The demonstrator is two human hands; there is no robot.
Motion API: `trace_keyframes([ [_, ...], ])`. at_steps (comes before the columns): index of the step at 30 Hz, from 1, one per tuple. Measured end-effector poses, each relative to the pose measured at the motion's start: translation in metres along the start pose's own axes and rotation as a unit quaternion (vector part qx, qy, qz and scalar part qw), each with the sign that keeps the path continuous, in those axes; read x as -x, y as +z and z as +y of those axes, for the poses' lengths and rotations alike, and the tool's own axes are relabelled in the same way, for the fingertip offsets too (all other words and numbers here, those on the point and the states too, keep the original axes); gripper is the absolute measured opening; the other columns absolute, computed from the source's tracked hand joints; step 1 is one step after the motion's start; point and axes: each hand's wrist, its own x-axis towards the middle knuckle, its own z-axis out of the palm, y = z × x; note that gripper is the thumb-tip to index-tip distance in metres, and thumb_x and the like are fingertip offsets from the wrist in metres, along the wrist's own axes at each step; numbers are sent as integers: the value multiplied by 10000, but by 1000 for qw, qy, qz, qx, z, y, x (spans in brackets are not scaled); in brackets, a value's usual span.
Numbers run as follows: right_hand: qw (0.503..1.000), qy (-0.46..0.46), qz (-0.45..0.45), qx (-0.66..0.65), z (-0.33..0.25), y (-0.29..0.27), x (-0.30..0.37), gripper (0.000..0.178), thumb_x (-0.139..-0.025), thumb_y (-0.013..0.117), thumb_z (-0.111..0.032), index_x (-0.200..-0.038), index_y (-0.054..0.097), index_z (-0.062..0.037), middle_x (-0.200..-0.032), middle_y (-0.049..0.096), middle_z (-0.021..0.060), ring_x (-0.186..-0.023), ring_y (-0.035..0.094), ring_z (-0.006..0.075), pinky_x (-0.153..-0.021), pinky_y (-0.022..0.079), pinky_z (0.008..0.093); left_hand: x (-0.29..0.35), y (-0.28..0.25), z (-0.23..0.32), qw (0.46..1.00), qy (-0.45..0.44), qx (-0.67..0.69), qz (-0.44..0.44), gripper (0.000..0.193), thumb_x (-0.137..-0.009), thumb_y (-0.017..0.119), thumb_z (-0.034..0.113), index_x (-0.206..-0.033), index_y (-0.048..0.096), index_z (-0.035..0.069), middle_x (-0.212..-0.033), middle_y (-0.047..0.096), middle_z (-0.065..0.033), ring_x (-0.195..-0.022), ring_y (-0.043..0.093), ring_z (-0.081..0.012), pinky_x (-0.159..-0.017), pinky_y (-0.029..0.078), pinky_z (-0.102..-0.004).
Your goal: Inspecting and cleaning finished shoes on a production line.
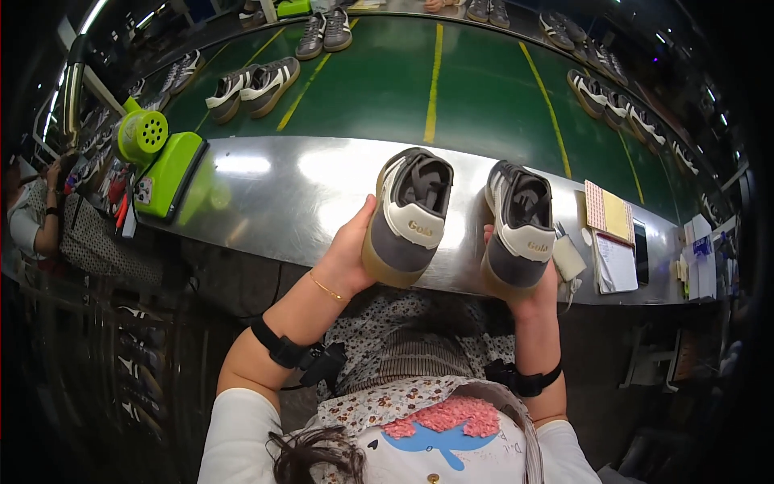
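Two dark grey sneakers with white heel patches and gum soles are held up side by side, heels toward me. My left hand (pixel 348 252) is closed around the left sneaker (pixel 403 250), gripping its outer side and sole. Under the right sneaker (pixel 516 260), my right hand (pixel 536 294) wraps its sole and side, and a fingertip shows on the inner edge. Both shoes are above the near edge of a shiny metal table (pixel 298 198). Dark laces or stuffing show in their openings. The undersides and most of my right fingers are hidden.
Beyond the table runs a green belt (pixel 379 89) with yellow lines and several pairs of sneakers. A lime-green device (pixel 173 173) stands left. Notebooks (pixel 615 262) and a white object with a cable (pixel 568 256) lie right. At far left is another person (pixel 48 210).
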Motion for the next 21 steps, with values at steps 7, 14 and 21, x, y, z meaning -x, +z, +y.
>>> trace_keyframes([
  [7,998,40,7,-42,25,34,-5,376,-927,376,-246,-1162,481,28,-1077,569,215,-960,588,337,-833,510,418,-11,21,-15,970,5,234,-69,400,-932,323,252,-1166,495,-23,-1122,547,-236,-1023,550,-369,-893,462,-460],
  [14,972,107,-160,-137,26,27,-8,565,-964,149,-434,-1276,389,-28,-1229,487,195,-1104,512,348,-936,432,458,-9,34,-16,974,15,212,-79,386,-927,332,241,-1150,505,-22,-1097,562,-244,-1009,563,-364,-891,465,-463],
  [21,978,116,-128,-118,23,35,-5,542,-955,208,-454,-1234,440,-51,-1191,520,179,-1070,534,343,-911,445,465,-10,33,-20,975,20,197,-97,408,-937,342,297,-1142,513,-11,-1106,568,-216,-1018,564,-334,-902,458,-454],
])
